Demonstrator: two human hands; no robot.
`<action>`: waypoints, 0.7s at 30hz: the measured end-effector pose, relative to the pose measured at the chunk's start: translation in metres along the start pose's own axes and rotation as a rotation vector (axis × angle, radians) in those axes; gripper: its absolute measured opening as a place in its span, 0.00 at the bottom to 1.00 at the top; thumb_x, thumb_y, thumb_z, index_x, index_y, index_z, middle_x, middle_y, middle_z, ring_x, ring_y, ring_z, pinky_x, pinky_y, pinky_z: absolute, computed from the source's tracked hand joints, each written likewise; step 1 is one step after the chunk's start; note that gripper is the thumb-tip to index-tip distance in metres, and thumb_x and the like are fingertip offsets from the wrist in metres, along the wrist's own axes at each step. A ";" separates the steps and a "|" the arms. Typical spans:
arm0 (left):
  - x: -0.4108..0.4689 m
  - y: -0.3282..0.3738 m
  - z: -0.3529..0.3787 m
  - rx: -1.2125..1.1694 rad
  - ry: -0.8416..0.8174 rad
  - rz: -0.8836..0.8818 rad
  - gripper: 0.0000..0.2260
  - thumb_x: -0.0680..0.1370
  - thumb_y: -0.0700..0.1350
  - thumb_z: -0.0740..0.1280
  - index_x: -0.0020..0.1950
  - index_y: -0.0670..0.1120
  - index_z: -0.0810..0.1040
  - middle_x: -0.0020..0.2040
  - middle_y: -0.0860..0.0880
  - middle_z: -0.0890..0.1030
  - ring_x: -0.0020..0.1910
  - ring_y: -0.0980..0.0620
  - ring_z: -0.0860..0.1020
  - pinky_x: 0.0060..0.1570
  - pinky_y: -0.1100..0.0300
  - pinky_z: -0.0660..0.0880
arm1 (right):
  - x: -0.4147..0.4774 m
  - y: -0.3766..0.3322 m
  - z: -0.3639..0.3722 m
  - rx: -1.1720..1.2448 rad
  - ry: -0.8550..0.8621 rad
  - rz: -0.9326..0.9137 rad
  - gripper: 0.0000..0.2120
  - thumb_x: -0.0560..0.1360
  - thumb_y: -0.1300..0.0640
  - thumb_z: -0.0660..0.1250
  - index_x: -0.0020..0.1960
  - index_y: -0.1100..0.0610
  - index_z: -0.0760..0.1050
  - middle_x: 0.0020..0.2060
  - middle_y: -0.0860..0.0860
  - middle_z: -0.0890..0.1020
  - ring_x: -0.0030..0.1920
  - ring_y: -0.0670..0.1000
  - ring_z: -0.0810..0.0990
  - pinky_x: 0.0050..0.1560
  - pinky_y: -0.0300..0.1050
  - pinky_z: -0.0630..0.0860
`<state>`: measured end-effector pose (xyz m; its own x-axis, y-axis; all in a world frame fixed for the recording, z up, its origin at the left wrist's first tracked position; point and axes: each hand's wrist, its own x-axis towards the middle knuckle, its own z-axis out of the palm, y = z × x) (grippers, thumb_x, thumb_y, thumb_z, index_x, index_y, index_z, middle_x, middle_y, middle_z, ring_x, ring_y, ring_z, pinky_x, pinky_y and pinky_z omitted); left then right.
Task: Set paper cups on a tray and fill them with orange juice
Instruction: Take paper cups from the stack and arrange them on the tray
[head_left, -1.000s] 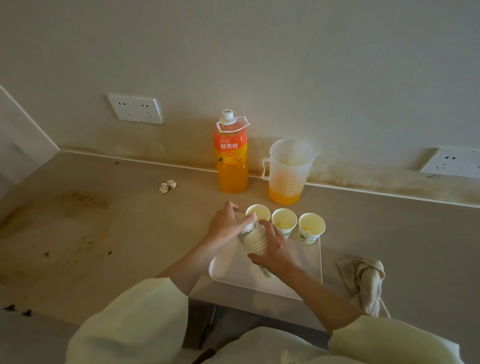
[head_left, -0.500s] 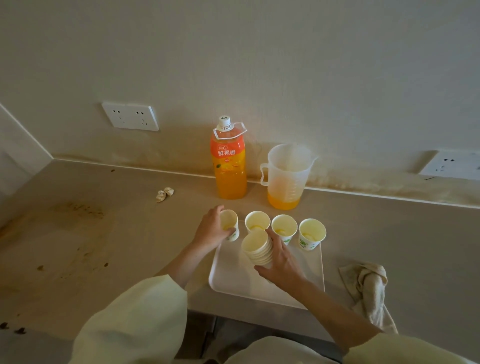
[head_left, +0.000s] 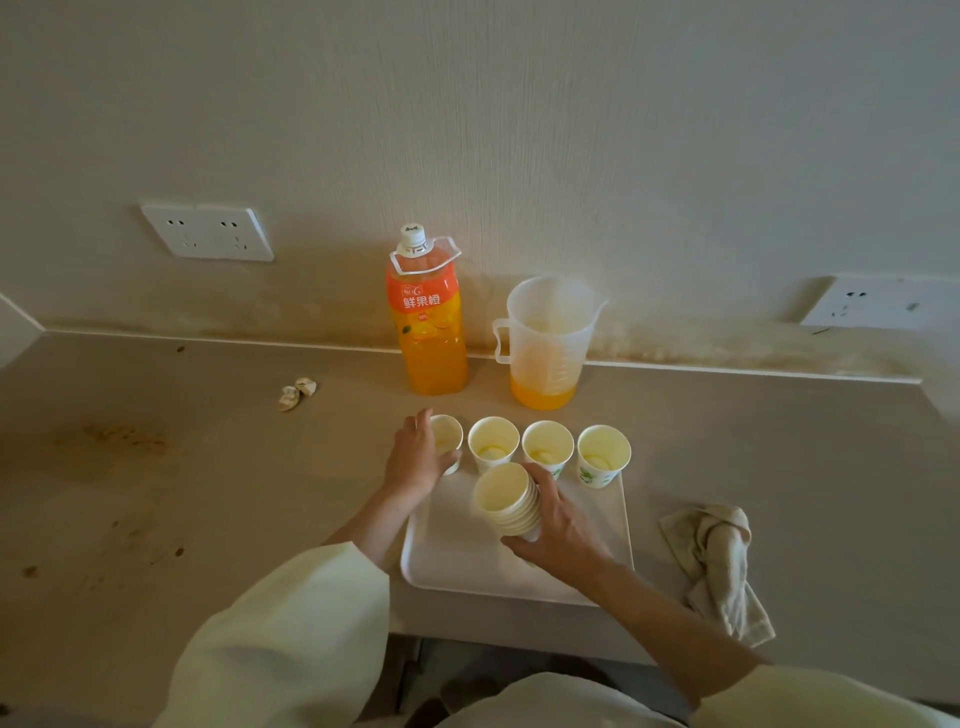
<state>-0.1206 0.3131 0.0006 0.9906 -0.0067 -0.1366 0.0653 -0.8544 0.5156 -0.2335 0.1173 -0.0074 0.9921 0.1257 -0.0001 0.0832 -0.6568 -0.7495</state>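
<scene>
A white tray (head_left: 457, 558) lies on the counter in front of me. Along its far edge stand several paper cups in a row: the leftmost cup (head_left: 450, 435), then a second (head_left: 493, 442), a third (head_left: 547, 448) and a fourth (head_left: 603, 458). My left hand (head_left: 415, 457) grips the leftmost cup from its left side as it stands on the tray. My right hand (head_left: 558, 525) holds a tilted stack of nested cups (head_left: 506, 501) above the tray's middle. The orange juice bottle (head_left: 428, 317) stands capped by the wall.
A clear measuring jug (head_left: 545, 343) with a little juice at its bottom stands right of the bottle. A crumpled cloth (head_left: 719, 561) lies right of the tray. A small crumpled scrap (head_left: 297, 393) lies to the left. Wall sockets (head_left: 208, 232) sit above the stained counter.
My left hand pulled one cup off the stack and set it down at the left end of the row. My right hand has kept the stack over the tray.
</scene>
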 end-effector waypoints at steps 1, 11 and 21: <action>0.001 0.000 0.001 -0.005 -0.001 0.000 0.34 0.73 0.50 0.73 0.73 0.43 0.61 0.68 0.41 0.68 0.67 0.42 0.67 0.61 0.49 0.69 | 0.000 0.000 0.000 -0.001 0.000 0.002 0.41 0.65 0.49 0.77 0.71 0.51 0.60 0.63 0.48 0.74 0.60 0.50 0.75 0.58 0.49 0.76; 0.002 0.002 0.004 -0.037 -0.002 -0.037 0.34 0.73 0.53 0.72 0.73 0.43 0.61 0.69 0.42 0.67 0.66 0.42 0.69 0.57 0.50 0.70 | -0.003 0.002 0.001 -0.007 0.013 0.035 0.41 0.65 0.49 0.77 0.72 0.51 0.59 0.64 0.47 0.74 0.62 0.50 0.75 0.59 0.50 0.76; 0.000 0.002 0.005 -0.103 -0.005 -0.054 0.32 0.74 0.53 0.70 0.72 0.43 0.62 0.68 0.41 0.67 0.64 0.41 0.71 0.55 0.52 0.70 | -0.005 0.000 0.002 0.014 0.022 0.038 0.42 0.65 0.50 0.78 0.73 0.50 0.58 0.65 0.47 0.73 0.63 0.49 0.74 0.61 0.49 0.75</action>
<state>-0.1210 0.3084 -0.0027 0.9846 0.0352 -0.1711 0.1312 -0.7957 0.5913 -0.2382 0.1183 -0.0088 0.9964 0.0840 -0.0146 0.0437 -0.6501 -0.7586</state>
